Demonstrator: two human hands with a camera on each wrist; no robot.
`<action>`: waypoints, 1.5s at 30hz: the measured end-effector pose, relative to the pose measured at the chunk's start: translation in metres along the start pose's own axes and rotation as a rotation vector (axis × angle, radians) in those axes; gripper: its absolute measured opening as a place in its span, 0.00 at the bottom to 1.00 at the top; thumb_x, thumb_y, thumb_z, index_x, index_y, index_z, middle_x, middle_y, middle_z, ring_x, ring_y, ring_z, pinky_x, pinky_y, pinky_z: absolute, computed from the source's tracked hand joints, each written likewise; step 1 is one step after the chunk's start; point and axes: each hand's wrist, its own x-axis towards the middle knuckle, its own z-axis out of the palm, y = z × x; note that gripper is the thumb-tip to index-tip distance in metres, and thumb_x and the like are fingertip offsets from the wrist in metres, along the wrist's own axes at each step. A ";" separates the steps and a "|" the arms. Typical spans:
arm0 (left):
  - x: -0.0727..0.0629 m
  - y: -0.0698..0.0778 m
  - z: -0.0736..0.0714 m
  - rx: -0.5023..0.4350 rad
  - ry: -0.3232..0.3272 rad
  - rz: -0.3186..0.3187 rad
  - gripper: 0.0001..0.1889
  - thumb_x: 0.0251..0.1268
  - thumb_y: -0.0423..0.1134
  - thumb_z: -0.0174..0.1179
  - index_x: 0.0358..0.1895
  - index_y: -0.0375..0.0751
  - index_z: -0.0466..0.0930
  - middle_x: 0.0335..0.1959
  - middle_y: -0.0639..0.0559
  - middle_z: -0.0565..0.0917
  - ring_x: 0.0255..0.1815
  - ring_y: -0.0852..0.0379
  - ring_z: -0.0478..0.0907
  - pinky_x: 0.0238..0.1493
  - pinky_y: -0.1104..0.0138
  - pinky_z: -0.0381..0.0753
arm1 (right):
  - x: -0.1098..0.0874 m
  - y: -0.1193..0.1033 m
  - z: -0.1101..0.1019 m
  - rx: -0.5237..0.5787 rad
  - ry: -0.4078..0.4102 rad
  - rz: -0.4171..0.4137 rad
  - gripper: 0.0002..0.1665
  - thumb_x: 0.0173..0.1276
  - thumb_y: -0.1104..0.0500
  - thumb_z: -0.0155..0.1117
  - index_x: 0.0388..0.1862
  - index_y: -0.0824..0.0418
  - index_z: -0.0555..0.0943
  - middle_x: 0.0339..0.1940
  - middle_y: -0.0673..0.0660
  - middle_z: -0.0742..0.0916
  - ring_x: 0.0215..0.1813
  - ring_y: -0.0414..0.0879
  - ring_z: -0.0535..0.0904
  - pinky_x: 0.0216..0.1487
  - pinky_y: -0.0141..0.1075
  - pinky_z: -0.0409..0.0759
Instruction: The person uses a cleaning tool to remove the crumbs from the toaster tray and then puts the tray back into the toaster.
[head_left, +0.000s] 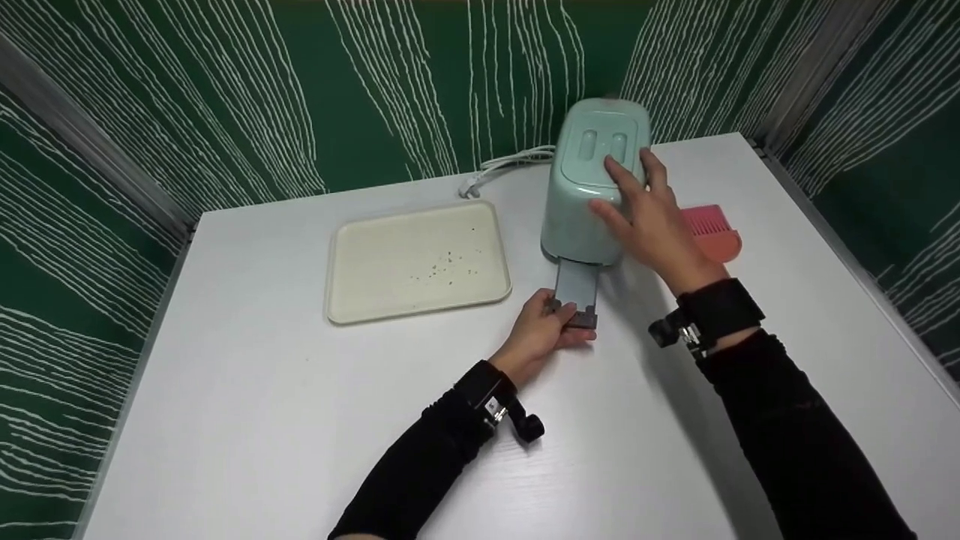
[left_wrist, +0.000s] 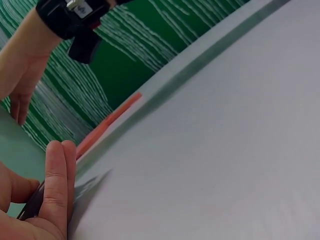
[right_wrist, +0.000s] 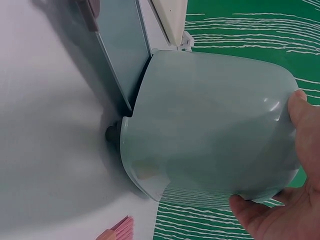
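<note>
A mint-green toaster (head_left: 592, 217) stands upright at the back right of the table, with its lid on top. From the bottom of its near end, a grey crumb tray (head_left: 577, 283) sticks partly out. My left hand (head_left: 541, 326) pinches the tray's dark handle, thumb above and fingers beneath. My right hand (head_left: 658, 225) holds the toaster's upper end, its fingers spread over the top and side. In the right wrist view, the digits of that hand (right_wrist: 287, 212) bend round the edges of the toaster (right_wrist: 210, 125).
Left of the toaster lies a cream serving tray (head_left: 360, 270) with small dark crumbs on it. A pink-bristled brush (head_left: 712, 232) with an orange end lies to the right. Behind the toaster, a white cord (head_left: 514, 159) with a plug runs near the green patterned wall.
</note>
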 end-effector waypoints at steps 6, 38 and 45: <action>0.009 0.000 0.004 -0.039 0.002 0.022 0.10 0.83 0.28 0.55 0.59 0.32 0.70 0.50 0.34 0.85 0.32 0.51 0.92 0.43 0.61 0.93 | -0.001 0.001 -0.001 -0.004 0.019 -0.006 0.44 0.82 0.36 0.59 0.89 0.45 0.57 0.91 0.66 0.44 0.89 0.73 0.47 0.84 0.71 0.56; 0.017 0.009 0.001 0.193 0.104 0.090 0.14 0.74 0.24 0.64 0.56 0.28 0.72 0.43 0.34 0.91 0.35 0.54 0.93 0.41 0.68 0.92 | -0.001 0.002 0.003 -0.008 0.017 0.008 0.45 0.82 0.34 0.58 0.90 0.43 0.56 0.92 0.64 0.43 0.89 0.72 0.47 0.83 0.71 0.58; 0.021 0.014 -0.003 0.255 0.137 0.094 0.08 0.74 0.24 0.64 0.51 0.27 0.78 0.36 0.34 0.92 0.27 0.56 0.92 0.35 0.69 0.91 | -0.002 0.001 0.004 0.001 0.018 0.011 0.45 0.82 0.33 0.58 0.90 0.41 0.55 0.92 0.63 0.42 0.89 0.72 0.46 0.82 0.72 0.59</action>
